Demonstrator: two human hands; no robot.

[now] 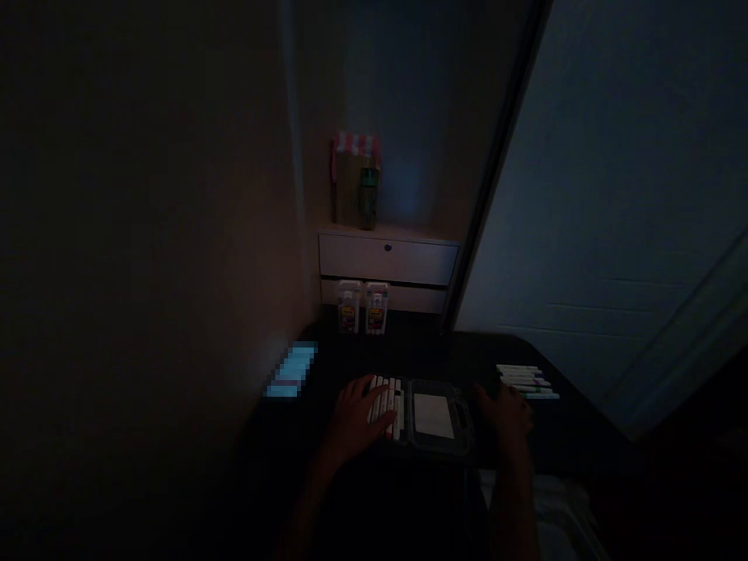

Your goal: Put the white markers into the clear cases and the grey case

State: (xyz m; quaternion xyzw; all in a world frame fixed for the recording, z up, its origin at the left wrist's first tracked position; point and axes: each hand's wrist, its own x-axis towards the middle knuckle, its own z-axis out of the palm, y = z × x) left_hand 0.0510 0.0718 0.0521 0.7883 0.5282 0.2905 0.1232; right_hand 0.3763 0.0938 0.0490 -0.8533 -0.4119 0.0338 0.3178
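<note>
A clear plastic case (pixel 461 448) lies opened flat on the dark table, several white markers (pixel 390 405) side by side in its left half. A white card (pixel 433 415) sits in the right half. My left hand (pixel 356 413) rests over the left edge of the case, fingers and thumb apart, touching the markers. To the right of the case, my right hand (pixel 506 413) is held low with the thumb stretched to the left and the other fingers bent. It is beside a group of loose white markers (pixel 529 380), partly covering their near ends. Dim light blurs the fingertips.
Two clear packs (pixel 349 308) stand at the table's back, before a white drawer unit (pixel 389 261). A green bottle (pixel 368 199) is on top of it. A bright pixelated screen (pixel 292 370) lies at the left edge. Walls close in on both sides.
</note>
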